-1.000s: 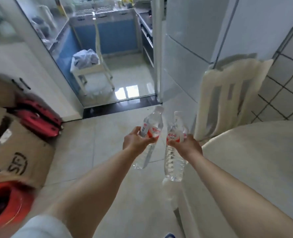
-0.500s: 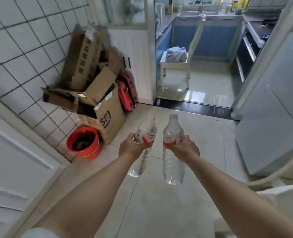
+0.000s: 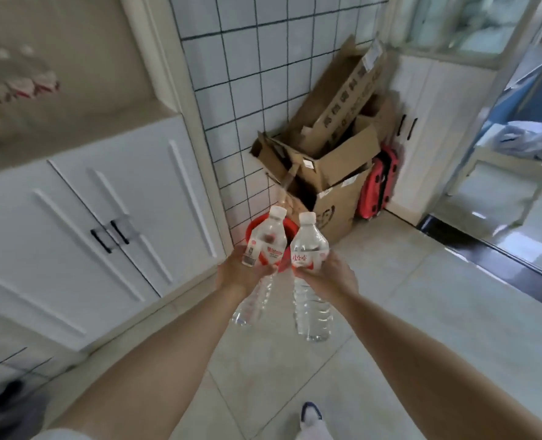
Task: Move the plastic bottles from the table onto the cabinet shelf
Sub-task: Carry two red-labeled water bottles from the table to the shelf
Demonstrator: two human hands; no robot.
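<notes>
Left hand (image 3: 242, 274): fingers curled round the labelled waist of one clear plastic bottle, the left bottle (image 3: 261, 265). The bottle tilts, white cap up and away from the person, base down toward the floor.

Right hand (image 3: 330, 276): fingers wrapped round the label band of a second bottle, the right bottle (image 3: 309, 281), held nearly upright with its cap just beside the other cap. The two bottles are close at shoulder level; contact between them cannot be confirmed.

Count: two hands, two bottles, one in each hand. Both are carried in the air over the tiled floor (image 3: 406, 328), in front of a white cabinet (image 3: 82, 223) with two doors and two dark handles.

Above the doors, an open shelf (image 3: 73, 90) shows blurred items with red bands; their kind cannot be told.

Behind the bottles, a red bucket (image 3: 290, 228) stands on the floor against a tiled wall (image 3: 247, 74). Beside it lie several cardboard boxes (image 3: 333, 163), then a red case (image 3: 379, 185) leaning upright. One shoe (image 3: 311, 414) shows at the bottom edge.
</notes>
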